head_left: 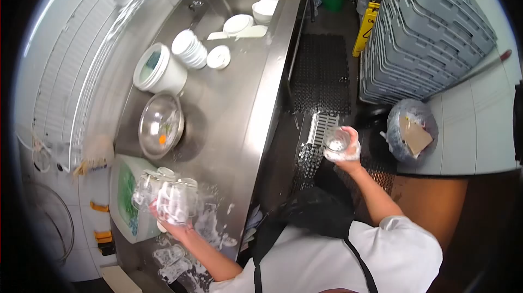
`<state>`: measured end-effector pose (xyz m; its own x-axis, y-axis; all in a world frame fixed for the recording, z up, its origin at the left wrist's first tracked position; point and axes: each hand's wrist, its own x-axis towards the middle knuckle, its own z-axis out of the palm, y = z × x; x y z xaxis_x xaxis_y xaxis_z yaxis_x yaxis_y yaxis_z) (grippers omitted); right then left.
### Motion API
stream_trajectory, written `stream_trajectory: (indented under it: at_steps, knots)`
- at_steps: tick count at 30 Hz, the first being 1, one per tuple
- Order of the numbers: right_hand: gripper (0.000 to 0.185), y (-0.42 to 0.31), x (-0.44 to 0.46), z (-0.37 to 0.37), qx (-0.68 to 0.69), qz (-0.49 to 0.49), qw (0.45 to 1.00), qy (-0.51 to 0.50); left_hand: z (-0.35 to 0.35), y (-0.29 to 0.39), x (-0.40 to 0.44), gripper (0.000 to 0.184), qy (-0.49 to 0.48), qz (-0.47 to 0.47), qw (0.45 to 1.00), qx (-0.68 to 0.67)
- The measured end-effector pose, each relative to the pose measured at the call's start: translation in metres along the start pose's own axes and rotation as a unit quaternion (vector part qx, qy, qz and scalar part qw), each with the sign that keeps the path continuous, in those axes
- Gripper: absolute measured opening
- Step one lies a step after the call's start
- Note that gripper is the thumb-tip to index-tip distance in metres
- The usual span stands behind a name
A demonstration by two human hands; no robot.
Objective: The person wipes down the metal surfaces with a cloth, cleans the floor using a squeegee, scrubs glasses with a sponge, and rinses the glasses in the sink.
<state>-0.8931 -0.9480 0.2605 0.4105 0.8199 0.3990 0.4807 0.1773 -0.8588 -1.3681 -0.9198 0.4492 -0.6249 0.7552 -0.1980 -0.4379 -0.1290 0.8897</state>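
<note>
My left hand point(177, 229) is closed around soapy clear glasses point(173, 201) at the counter's left side, beside a tub point(121, 227) of green liquid. Foam covers the glasses and they overlap, so I cannot tell exactly how many it holds. Out over the floor, my right hand point(353, 152) grips a single drinking glass point(336, 141), with suds around its lower part and my fingers. More foamy glassware point(171, 263) lies on the wet counter below my left hand.
A steel bowl point(154, 125) with orange and green scraps, a white bucket point(173, 78) and stacked white dishes point(189, 49) line the steel counter point(234, 102). Beyond is a sink with white bowls point(266, 8). Grey racks point(425, 31), a lined bin point(397, 129) and a yellow caution sign point(366, 29) stand right.
</note>
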Motion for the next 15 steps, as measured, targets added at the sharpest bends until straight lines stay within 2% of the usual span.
stream_trajectory:
  at_steps: [1, 2, 5, 7, 10, 11, 12, 15]
  knots:
    - [0.084, 0.015, 0.012, -0.014, 0.007, 0.008, 1.000, 0.014, 0.029, -0.006, 0.000, 0.037, 0.003, -0.014, 1.000, -0.016]
    - [0.084, 0.026, 0.029, -0.029, 0.006, 0.028, 0.999, 0.022, 0.028, -0.022, 0.021, 0.036, -0.046, 0.086, 0.990, 0.101]
    - [0.084, 0.050, 0.072, -0.073, -0.007, 0.089, 0.995, 0.034, 0.099, -0.060, 0.049, 0.041, 0.059, 0.154, 0.982, 0.097]
    - [0.082, 0.066, 0.106, -0.096, 0.012, 0.108, 0.993, 0.039, 0.163, -0.077, 0.045, 0.044, 0.054, 0.144, 0.983, 0.097]
    - [0.082, 0.085, 0.160, -0.119, -0.020, 0.086, 0.995, 0.055, 0.225, -0.108, 0.041, 0.044, 0.040, 0.123, 0.989, 0.074]
    - [0.083, 0.095, 0.179, -0.121, -0.017, 0.088, 0.994, 0.061, 0.241, -0.120, 0.048, 0.043, 0.028, 0.120, 0.991, 0.060]
    - [0.083, 0.105, 0.198, -0.122, -0.014, 0.091, 0.993, 0.068, 0.247, -0.135, 0.067, 0.039, -0.024, 0.088, 0.996, 0.001]
    - [0.082, 0.130, 0.272, -0.107, 0.074, 0.092, 0.988, 0.098, 0.322, -0.176, 0.075, 0.035, -0.003, 0.132, 0.987, 0.090]
